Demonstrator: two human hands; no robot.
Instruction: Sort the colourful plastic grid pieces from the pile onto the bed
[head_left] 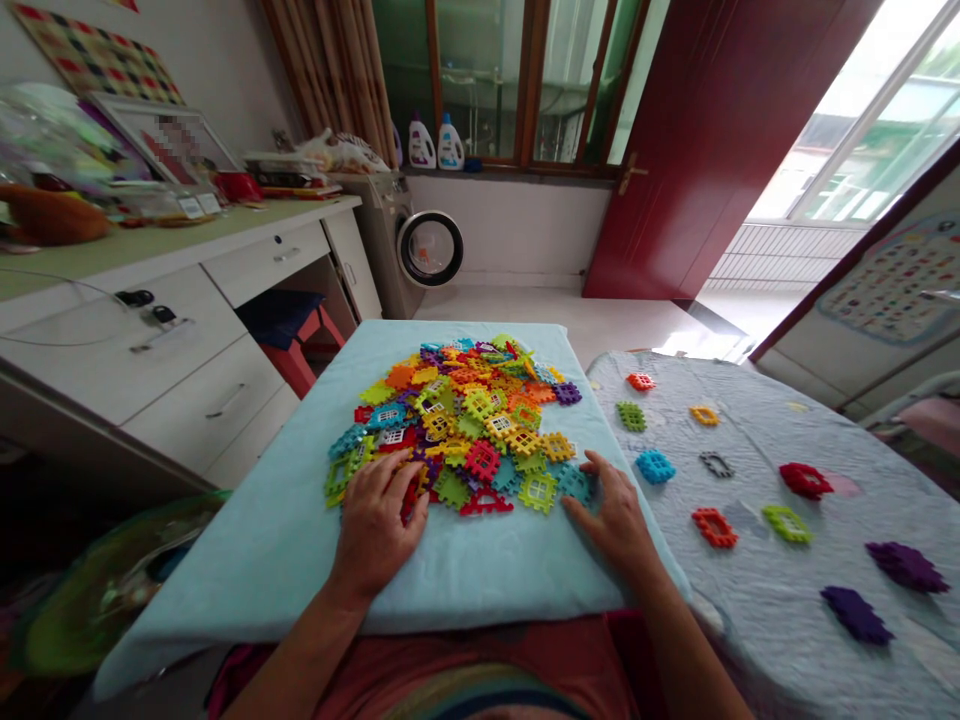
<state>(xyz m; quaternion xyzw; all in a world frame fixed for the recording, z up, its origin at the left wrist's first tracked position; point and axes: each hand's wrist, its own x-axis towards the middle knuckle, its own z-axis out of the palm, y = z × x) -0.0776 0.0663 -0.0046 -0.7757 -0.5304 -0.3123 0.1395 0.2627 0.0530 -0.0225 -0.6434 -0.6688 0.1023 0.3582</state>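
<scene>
A heap of colourful plastic interlocking building blocks (480, 402) lies on the light blue cloth-covered table (480, 580). Many are square with notched edges, and some have window lattices. My left hand (379, 515) rests on the heap's near left edge, fingers apart and loosely bent over a few pieces, which it partly hides. At the near right edge is my right hand (615, 510), its thumb and fingers spread beside a teal block (575, 483). Whether its fingertips touch that block I cannot tell. A yellow-green window block (538, 492) and a red block (486, 502) lie between the hands.
On the right, a lower surface with a pale patterned cloth (667, 630) holds several separate blocks, including a blue one (655, 466) and a purple one (856, 614). A stool (289, 335) and a white desk (217, 400) stand left. Behind is a front-loading washing machine (390, 235), its door open.
</scene>
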